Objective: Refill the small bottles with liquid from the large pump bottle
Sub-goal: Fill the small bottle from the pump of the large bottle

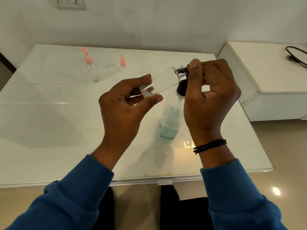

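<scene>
Clear small bottle (160,82); teal liquid (167,131); pink pump (88,59); blue sleeve (69,201)

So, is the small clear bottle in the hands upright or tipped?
Tipped. The small clear plastic bottle lies almost sideways: the left hand holds its base, the right hand pinches its black neck.

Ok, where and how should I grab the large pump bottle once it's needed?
Grip the large pump bottle round its clear mid-body, coming from the left. It stands upright on the table; the right hand covers its black pump head and right side.
</scene>
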A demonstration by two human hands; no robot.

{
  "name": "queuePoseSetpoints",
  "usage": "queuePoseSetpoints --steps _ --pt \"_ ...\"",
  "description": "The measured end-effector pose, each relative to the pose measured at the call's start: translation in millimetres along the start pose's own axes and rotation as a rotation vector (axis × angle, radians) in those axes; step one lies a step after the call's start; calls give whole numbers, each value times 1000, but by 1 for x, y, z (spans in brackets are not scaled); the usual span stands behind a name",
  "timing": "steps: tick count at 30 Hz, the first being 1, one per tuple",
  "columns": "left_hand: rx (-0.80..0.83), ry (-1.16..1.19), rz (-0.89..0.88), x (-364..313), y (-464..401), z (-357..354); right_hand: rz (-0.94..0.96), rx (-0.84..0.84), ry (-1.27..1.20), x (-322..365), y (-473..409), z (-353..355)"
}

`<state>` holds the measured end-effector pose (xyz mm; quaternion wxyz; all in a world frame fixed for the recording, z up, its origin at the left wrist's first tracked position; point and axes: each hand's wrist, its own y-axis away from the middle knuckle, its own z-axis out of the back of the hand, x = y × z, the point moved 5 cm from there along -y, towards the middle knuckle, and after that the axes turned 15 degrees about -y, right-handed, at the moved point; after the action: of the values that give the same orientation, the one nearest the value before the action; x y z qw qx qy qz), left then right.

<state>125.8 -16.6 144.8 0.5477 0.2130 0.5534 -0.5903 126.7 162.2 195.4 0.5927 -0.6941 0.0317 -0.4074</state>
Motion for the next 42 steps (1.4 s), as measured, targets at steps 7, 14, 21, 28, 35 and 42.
queuePoseSetpoints --steps 7,14,21,28,35,42 --pt "7 -8 7 2 2 0 -39 -25 -21 -5 5 -1" --pt "-1 0 -11 -1 1 0 -16 -31 -16 -2 1 0" --pt "7 -3 9 1 2 1 -59 -44 -55 -7 10 -1" --pt "-1 -3 -4 -1 2 1 -25 -30 15 1 2 0" --pt "5 -12 3 0 2 2 -67 -51 -36 -7 9 -2" --pt "8 -5 -12 -3 2 0 -36 -62 -11 -6 2 1"
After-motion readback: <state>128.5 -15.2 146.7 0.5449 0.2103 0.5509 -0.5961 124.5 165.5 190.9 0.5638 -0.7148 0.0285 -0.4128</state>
